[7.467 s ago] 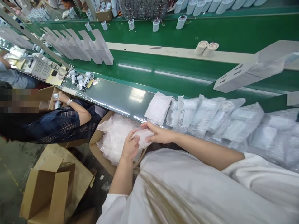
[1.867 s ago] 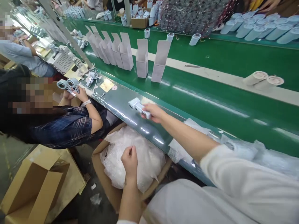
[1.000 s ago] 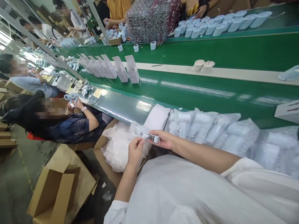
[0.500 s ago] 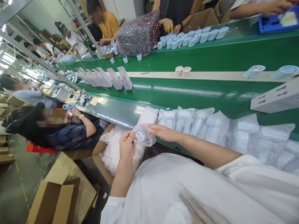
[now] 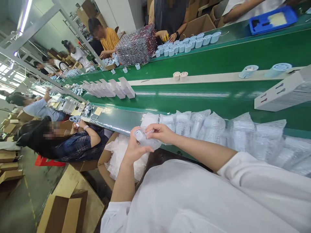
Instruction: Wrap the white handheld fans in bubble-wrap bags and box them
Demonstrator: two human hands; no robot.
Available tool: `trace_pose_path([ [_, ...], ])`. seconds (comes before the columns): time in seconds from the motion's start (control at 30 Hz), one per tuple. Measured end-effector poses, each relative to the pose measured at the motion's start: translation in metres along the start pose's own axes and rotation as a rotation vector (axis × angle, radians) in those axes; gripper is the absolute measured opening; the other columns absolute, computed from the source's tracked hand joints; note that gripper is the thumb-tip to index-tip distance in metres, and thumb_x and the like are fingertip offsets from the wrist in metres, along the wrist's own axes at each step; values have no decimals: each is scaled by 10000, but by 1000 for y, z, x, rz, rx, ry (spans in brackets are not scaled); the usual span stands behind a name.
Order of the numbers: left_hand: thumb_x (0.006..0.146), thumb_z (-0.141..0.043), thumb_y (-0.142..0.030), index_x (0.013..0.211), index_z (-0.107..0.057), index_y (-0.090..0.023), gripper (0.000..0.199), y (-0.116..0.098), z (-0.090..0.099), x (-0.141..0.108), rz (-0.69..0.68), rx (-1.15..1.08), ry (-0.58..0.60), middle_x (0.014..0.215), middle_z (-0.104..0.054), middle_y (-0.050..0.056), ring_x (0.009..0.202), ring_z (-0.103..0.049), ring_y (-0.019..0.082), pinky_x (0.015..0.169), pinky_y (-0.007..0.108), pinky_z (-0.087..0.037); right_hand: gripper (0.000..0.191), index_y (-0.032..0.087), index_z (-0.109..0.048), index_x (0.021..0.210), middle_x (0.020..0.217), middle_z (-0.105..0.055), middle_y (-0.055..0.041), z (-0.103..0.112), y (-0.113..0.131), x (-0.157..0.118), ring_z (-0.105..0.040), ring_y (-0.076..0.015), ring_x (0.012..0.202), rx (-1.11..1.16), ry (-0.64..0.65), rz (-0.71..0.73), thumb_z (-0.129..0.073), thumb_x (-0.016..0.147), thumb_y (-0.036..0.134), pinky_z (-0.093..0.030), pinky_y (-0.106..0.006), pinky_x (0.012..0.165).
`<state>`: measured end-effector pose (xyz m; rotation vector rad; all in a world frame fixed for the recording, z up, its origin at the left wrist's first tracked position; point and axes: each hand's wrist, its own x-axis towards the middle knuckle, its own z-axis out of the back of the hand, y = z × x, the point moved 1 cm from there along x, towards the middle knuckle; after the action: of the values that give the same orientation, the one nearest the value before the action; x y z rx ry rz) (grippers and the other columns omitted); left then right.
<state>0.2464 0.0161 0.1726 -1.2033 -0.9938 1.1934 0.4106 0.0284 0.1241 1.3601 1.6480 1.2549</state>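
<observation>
One small white plastic item [image 5: 140, 136] with a rounded end, seen within a crumpled translucent pouch [image 5: 153, 143], held in front of the white-shirted torso, above the near edge of a glossy grey-green bench [image 5: 116, 119]; its depth of insertion cannot be told. Left hand [image 5: 133, 147]: part-open, fingers curled about the item's end and pouch, thumb extended beneath. Right hand [image 5: 161, 132]: fingers and thumb closed together on the pouch's upper edge. Below the left hand, one brown cardboard carton [image 5: 104, 160], filled with white bubble-film pouches [image 5: 120, 152]. Just beyond the hands, one flat white bubble-film stack [image 5: 149, 119], laid on the bench; to its right, one row of clear bubble-wrapped pale packages [image 5: 184, 124]. On the green conveyor belt [image 5: 179, 105] behind, tall white open-flapped cartons [image 5: 126, 88] are ranged upright, well apart from the hands.
</observation>
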Motion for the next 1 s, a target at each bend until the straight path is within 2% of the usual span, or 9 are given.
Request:
trace_pose_path([
  [0.17,549,-856,-366,1039,-542,-205,604,-1,-4,11,24,-160,-43,869,-611,4,750,-587,137,714,267,-473,444,185,-565,904,593,-549,79,6,15,18,-473,-66,509,206,186,-185,-821,613,403,-371,-180,492],
  [0.27,560,-832,-401,935,-562,-200,504,-5,0,14,33,-210,12,846,-609,17,729,-587,142,674,266,-476,563,208,-507,968,624,-565,90,10,22,31,-504,-74,514,295,314,-311,-855,558,375,-401,-187,497],
  [0.37,520,-858,-326,847,-537,-200,475,-7,5,15,30,-181,93,1007,-621,50,773,-604,146,648,255,-494,510,209,-475,821,661,-580,89,7,20,46,-530,-78,550,307,275,-281,-864,524,350,-438,-205,543],
  [0.5,549,-846,-338,924,-521,-211,512,2,9,20,88,-138,76,1131,-593,66,704,-602,127,508,228,-496,294,162,-579,686,783,-670,11,0,9,64,-582,-111,694,-26,330,-131,-780,645,373,-440,-214,621],
  [0.6,616,-810,-387,1137,-530,-222,614,17,18,28,128,-38,-73,1069,-614,68,735,-616,143,525,248,-540,246,163,-722,774,738,-689,3,2,-1,78,-581,-129,700,-378,394,-64,-670,764,404,-420,-214,621],
  [0.7,634,-792,-444,1054,-629,-150,539,38,38,39,156,100,-197,994,-637,84,804,-633,179,592,278,-578,253,200,-760,909,868,-731,3,14,-10,109,-624,-149,775,-470,539,-57,-628,805,389,-452,-215,678],
  [0.77,640,-778,-489,965,-658,-134,496,53,58,47,174,121,-259,944,-642,78,812,-639,190,628,302,-594,223,214,-757,952,950,-734,-4,29,-14,147,-645,-163,842,-561,384,-68,-621,817,327,-474,-223,742],
  [0.9,700,-691,-591,940,-634,-161,496,77,97,66,195,23,-406,985,-626,74,841,-637,200,616,317,-606,297,184,-708,1104,1144,-665,-93,68,-19,251,-612,-245,1045,-819,-192,-111,-528,870,215,-448,-342,941],
  [1.0,739,-677,-565,939,-623,-169,446,88,117,85,201,-51,-435,1006,-614,67,877,-633,199,682,341,-615,447,212,-597,1286,1482,-358,-125,94,-30,325,-347,-347,1352,-937,-247,-100,-566,841,170,-276,-471,1109],
])
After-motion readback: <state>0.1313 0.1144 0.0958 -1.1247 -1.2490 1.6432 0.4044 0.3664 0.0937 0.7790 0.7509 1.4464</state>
